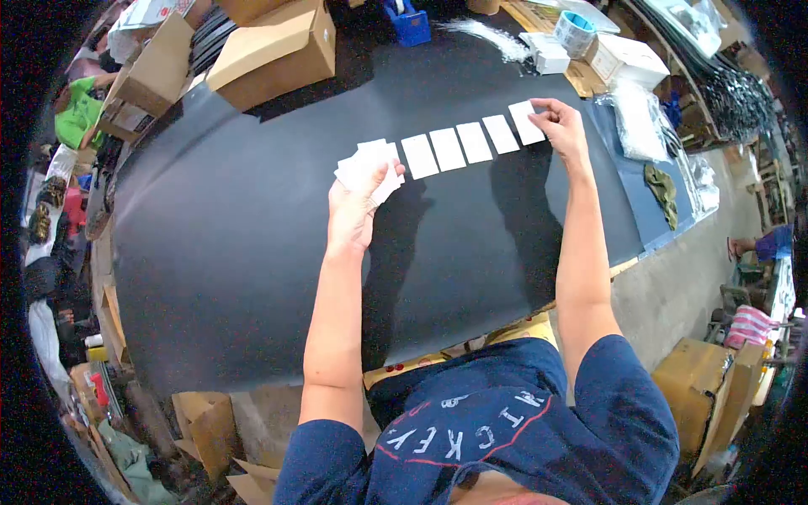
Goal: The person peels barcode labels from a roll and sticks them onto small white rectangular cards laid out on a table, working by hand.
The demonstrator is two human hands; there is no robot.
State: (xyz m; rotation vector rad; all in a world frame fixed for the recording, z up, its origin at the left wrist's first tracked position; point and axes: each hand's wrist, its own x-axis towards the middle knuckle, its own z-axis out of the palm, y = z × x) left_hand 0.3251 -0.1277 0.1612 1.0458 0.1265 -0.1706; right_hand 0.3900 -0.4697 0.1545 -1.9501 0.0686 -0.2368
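A row of several white cards [448, 149] lies spaced out on the black tabletop [252, 278]. My left hand [358, 206] holds a fanned stack of white cards [364, 166] at the left end of the row, thumb on top. At the right end, my right hand [561, 130] pinches the upper right edge of a white card [526, 124], tilted like the others beside it. Whether that card rests flat on the table cannot be made out.
Cardboard boxes [273, 50] stand at the back left, a blue tape dispenser [411, 25] at the back. Small white boxes [627, 61], a tape roll [575, 34] and plastic bags [637, 122] lie at the back right. A person in green [77, 114] is at far left.
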